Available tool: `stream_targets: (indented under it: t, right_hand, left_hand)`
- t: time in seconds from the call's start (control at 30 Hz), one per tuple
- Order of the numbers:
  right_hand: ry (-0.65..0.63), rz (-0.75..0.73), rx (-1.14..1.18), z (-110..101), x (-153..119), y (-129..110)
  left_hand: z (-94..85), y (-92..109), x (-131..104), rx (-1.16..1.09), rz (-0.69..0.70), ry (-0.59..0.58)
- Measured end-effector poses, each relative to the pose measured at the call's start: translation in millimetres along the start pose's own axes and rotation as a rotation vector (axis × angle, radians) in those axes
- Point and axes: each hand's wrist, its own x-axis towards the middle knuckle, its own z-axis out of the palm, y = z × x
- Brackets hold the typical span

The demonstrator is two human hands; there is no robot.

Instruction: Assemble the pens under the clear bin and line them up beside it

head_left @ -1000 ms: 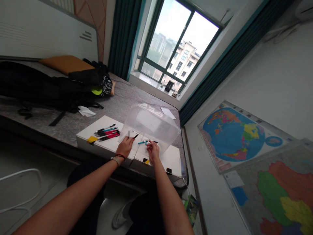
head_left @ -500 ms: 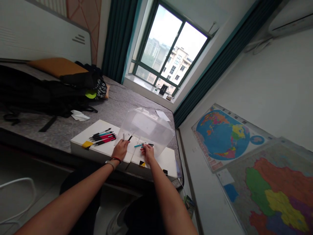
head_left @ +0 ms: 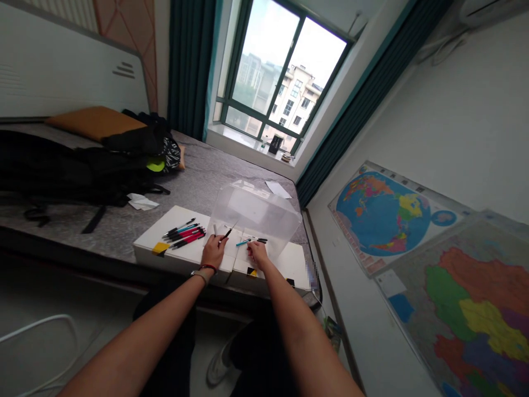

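Note:
My left hand (head_left: 213,252) is closed on a black pen (head_left: 226,234) near the opening of a clear plastic box (head_left: 264,212), which lies on its side on white boxes (head_left: 155,234). A small pale item shows by its fingers. At the right, the fingers of my right hand (head_left: 258,253) are pinched together beside a blue pen (head_left: 243,242); what they hold, if anything, is too small to tell. Black pens (head_left: 260,240) lie just beyond that hand. Several pens, red, blue and black (head_left: 185,236), lie in a group on the left white box.
Beyond the boxes is a grey marbled mattress (head_left: 206,182) with a black bag (head_left: 82,171), a yellow cushion (head_left: 97,122), a crumpled tissue (head_left: 142,202) and a white paper (head_left: 278,189). Maps (head_left: 380,212) hang on the right wall.
The view has shifted, so the boxes and hands appear further right. The black pen in my left hand now points more up and to the right. My right hand's fingers look closer together.

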Motion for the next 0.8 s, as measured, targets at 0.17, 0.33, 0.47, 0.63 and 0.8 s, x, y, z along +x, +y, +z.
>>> stream_targets:
  t: [0.17,0.33,0.47,0.63,0.8]
  right_hand:
    - [-0.011,0.057,-0.001,1.6,-1.5,1.4]
    - [-0.017,0.041,-0.035,0.4,-0.2,7.2]
    - [-0.065,0.095,-0.006,-2.2,2.0,2.1]
    - [-0.181,0.14,0.025,-8.5,13.2,-22.2]
    - [-0.182,-0.147,-0.714,-16.7,32.3,-51.3]
  left_hand:
    - [-1.6,5.2,-1.8,0.09,0.032,-0.03]
    - [-2.7,9.7,-5.2,0.161,0.077,-0.08]
    - [-2.7,10.7,-5.7,0.164,0.084,-0.1]
    - [3.1,7.8,-5.8,0.258,0.094,-0.129]
    - [4.7,7.6,-5.9,0.339,0.112,-0.128]
